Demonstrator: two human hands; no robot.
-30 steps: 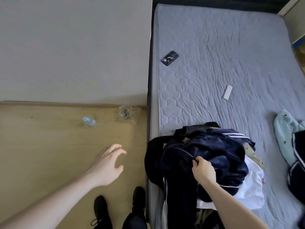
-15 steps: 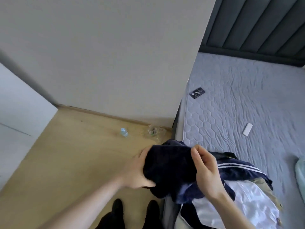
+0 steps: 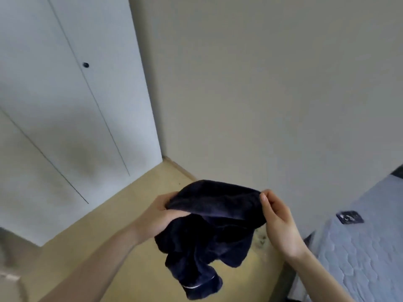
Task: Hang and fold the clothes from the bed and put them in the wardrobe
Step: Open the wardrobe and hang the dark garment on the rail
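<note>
The dark navy garment [image 3: 209,232] hangs in the air above the wooden floor [image 3: 91,240], held up at its top edge between both hands. The left hand [image 3: 159,216] grips one end with fingers curled round the cloth; the right hand [image 3: 277,221] pinches the other end between thumb and fingertips. The rest of the garment droops below in bunched folds, a pale stripe showing near its lowest part. To the right of the garment is the corner of the bed [image 3: 357,253] with its grey quilted cover, a dark phone [image 3: 349,217] lying on it. Left of the garment stand the white wardrobe doors [image 3: 65,105], closed. Behind the garment rises a plain beige wall [image 3: 261,83].
</note>
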